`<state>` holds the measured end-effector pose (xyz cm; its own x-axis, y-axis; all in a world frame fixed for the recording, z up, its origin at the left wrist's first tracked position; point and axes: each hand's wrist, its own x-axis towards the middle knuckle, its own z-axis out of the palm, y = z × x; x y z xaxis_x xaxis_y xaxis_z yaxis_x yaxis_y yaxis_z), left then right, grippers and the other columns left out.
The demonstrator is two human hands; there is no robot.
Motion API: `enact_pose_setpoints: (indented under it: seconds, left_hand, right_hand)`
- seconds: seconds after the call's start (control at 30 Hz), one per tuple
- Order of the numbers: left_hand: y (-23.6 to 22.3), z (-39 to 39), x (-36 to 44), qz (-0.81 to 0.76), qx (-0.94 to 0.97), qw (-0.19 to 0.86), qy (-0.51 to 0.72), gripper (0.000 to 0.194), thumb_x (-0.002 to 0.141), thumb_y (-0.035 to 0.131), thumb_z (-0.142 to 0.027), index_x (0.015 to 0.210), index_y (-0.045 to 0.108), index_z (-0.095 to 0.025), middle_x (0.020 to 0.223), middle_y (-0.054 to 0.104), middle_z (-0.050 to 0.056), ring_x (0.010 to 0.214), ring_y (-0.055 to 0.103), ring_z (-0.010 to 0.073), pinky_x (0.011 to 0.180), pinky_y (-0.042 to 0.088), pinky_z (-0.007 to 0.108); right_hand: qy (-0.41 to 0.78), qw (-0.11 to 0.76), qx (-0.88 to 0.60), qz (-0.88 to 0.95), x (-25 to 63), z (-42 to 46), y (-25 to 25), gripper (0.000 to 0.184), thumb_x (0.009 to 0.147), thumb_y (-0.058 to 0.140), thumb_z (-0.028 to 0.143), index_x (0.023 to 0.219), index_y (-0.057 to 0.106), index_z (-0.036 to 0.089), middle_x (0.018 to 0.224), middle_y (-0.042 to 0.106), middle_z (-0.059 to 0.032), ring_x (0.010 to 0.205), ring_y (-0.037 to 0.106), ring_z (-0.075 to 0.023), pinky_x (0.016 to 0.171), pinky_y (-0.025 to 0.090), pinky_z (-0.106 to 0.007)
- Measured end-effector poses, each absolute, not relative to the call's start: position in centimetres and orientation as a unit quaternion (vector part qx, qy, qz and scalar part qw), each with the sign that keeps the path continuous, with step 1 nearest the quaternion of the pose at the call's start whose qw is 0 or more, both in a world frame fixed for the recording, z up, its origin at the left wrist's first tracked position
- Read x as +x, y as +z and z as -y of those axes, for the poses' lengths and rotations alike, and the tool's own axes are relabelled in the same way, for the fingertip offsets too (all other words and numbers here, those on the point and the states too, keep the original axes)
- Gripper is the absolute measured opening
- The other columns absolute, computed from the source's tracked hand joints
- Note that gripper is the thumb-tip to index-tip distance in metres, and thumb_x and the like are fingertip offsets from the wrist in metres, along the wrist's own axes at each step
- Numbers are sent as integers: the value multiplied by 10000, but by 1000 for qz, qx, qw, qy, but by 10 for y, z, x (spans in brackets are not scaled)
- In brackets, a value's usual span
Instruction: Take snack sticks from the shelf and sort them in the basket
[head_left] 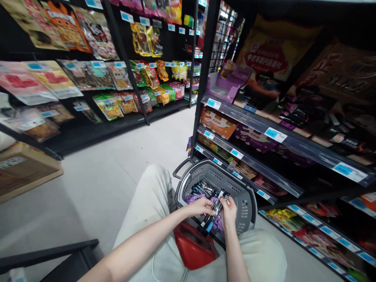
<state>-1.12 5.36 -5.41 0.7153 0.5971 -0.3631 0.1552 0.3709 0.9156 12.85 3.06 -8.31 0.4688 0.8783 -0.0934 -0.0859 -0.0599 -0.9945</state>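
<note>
Over a grey shopping basket (235,184), both hands are closed on a small bunch of black stick packets (216,206). My left hand (202,206) pinches the bunch from the left side, fingers bent. From the right, my right hand (229,211) grips its upper part between thumb and fingers. Inside the basket lie more loose black stick packets (204,189) and purple packets (194,198). Print on the held packets is too small to read. A red object (194,246), possibly a bag or bin, sits below the basket between my knees.
Dark shelves (243,113) with price tags and coffee-like packs rise close on the right. Snack bags (108,106) fill a rack across the aisle. A cardboard box (28,168) stands at left, and a black frame (49,250) at lower left. Pale floor (96,168) runs between.
</note>
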Motion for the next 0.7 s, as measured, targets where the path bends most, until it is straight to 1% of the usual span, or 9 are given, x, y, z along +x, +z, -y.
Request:
enact_pose_setpoints:
  seconds: [0.07,0.13,0.2,0.3,0.43,0.57,0.7]
  left_hand:
    - [-55,-53,-10,-344,575,723,168,310,549,610,-370,487,415,-137,416,288,-90,402,270,36,406,218,174]
    - [-57,-53,-10,-345,601,698,180,308,537,619,-346,464,413,-129,414,285,-87,409,257,35,407,192,177]
    - [-57,-54,-9,-354,604,692,175,282,520,629,-341,485,457,-120,424,328,-81,420,283,41,416,204,178]
    - [-54,-55,-10,-366,597,696,159,275,491,646,-348,534,512,-112,446,393,-71,440,332,55,437,234,183]
    - [-50,-59,-14,-357,605,698,142,282,481,652,-356,544,533,-109,449,411,-69,452,353,62,452,245,186]
    - [-51,-64,-19,-314,621,708,118,293,478,662,-363,536,524,-111,446,384,-76,451,343,55,450,232,181]
    - [-54,-65,-21,-287,619,725,96,314,465,675,-375,519,498,-121,437,348,-84,439,321,46,440,217,180]
  right_hand:
    - [402,608,-612,307,130,-30,-84,256,587,585,386,676,493,165,542,502,61,483,445,-80,483,355,-192]
    - [418,614,-608,281,132,-28,-84,230,614,570,372,696,488,173,576,512,56,498,449,-83,487,361,-195]
    - [434,624,-596,259,132,-28,-83,210,627,569,352,715,484,182,604,517,54,511,454,-86,496,373,-201]
    - [438,637,-584,248,131,-27,-78,191,626,576,334,679,465,188,579,492,63,504,449,-85,501,380,-203]
    - [427,643,-584,252,130,-27,-73,207,627,574,335,619,424,193,533,460,70,482,436,-82,480,356,-191]
    - [386,632,-614,273,131,-26,-75,245,642,541,388,563,422,189,495,444,70,459,413,-81,464,322,-192]
    - [310,613,-666,291,134,-25,-78,269,645,526,417,540,482,174,478,445,65,467,386,-83,481,304,-198]
